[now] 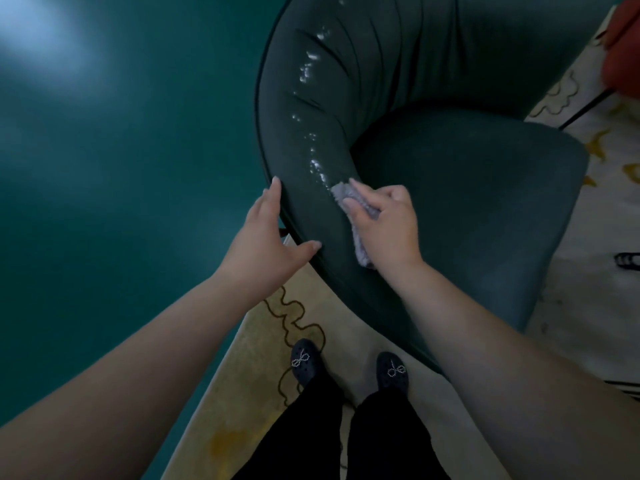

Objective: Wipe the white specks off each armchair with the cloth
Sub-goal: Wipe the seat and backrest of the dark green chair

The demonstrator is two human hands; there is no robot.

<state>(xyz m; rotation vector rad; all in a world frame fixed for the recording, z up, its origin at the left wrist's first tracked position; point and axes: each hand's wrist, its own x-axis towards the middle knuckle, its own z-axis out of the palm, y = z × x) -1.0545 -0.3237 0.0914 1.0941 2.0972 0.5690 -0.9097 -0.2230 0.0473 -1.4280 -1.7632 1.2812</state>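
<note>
A dark green armchair (467,209) fills the upper middle and right. A trail of white specks (311,109) runs along the top of its left arm and up the backrest. My right hand (384,220) grips a grey cloth (349,199) and holds it against the arm at the lower end of the trail. My left hand (273,230) rests on the arm's outer edge, fingers straight and thumb spread.
A teal floor (121,185) lies to the left. A cream rug with gold and brown swirls (249,393) runs under the chair and my two dark shoes (346,368). Something red (623,46) sits at the top right.
</note>
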